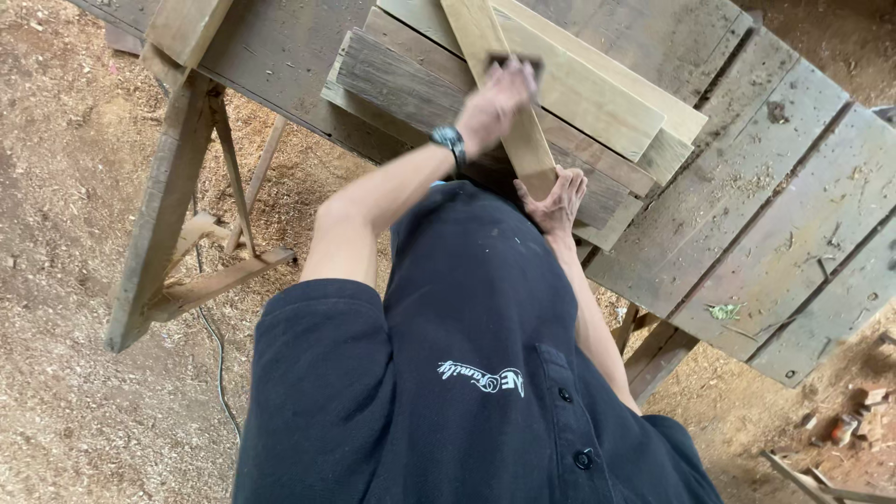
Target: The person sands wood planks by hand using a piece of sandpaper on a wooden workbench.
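Observation:
A narrow pale plank lies lengthwise on a stack of weathered boards on a rough wooden workbench. My left hand, with a dark watch on the wrist, presses a small dark pad against the plank's top face; the hand is blurred. My right hand grips the near end of the same plank, fingers spread over it, close to my dark shirt.
Wider pale boards lie beside the plank on the stack. The bench stands on slanted wooden trestle legs. Sawdust covers the ground, a thin cable runs across it, and broken bricks lie at the lower right.

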